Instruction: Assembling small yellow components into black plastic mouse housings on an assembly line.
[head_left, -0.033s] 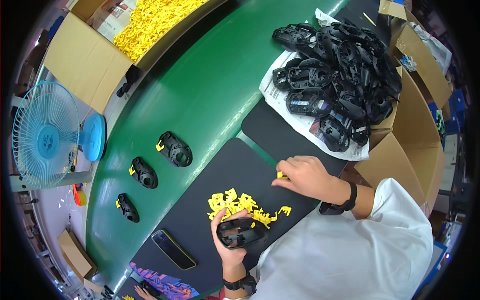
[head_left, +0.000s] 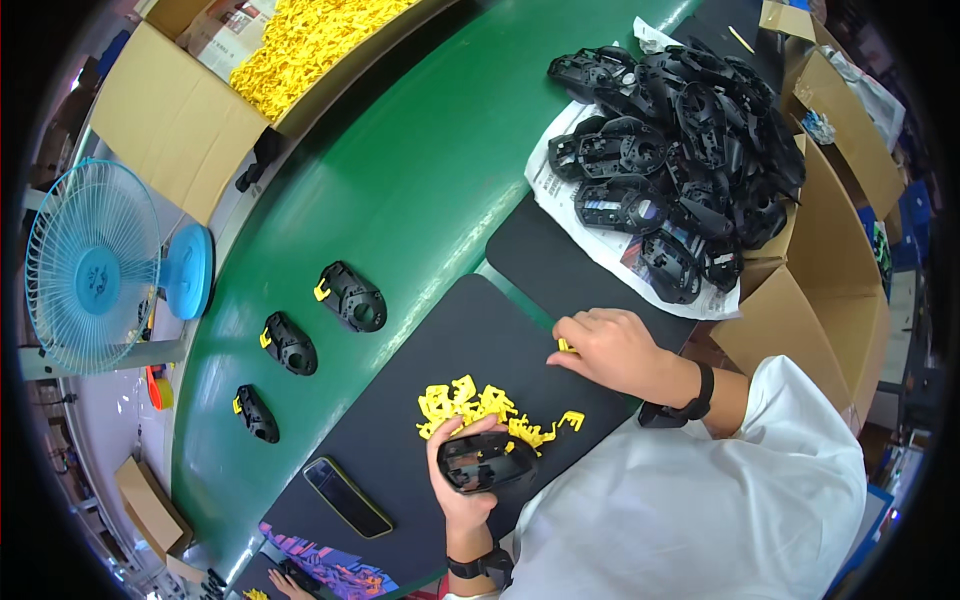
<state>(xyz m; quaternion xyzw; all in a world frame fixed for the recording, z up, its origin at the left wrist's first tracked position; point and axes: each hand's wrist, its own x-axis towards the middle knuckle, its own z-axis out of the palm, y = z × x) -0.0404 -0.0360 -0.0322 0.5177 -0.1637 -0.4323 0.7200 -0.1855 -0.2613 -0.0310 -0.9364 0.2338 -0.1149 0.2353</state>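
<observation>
My left hand (head_left: 462, 510) is wrapped round a black plastic mouse shell (head_left: 487, 463), its hollow side partly showing. Just beyond that shell lies a loose pile of small yellow plastic clips (head_left: 462, 402), and one stray yellow clip (head_left: 571, 420) sits right of it. Over the dark mat (head_left: 400, 400), my right hand (head_left: 612, 345) pinches a small yellow clip (head_left: 566, 346) between thumb and fingers. Most of that clip is hidden by the fingers. The two hands are apart.
Three mouse shells (head_left: 352, 297) with yellow clips stand on the green belt (head_left: 400, 170). Black shells (head_left: 690, 150) are heaped on paper at far right, beside cardboard boxes (head_left: 830, 270). A phone (head_left: 347, 497), a blue fan (head_left: 97, 280) and another person's hand (head_left: 288, 586) are left.
</observation>
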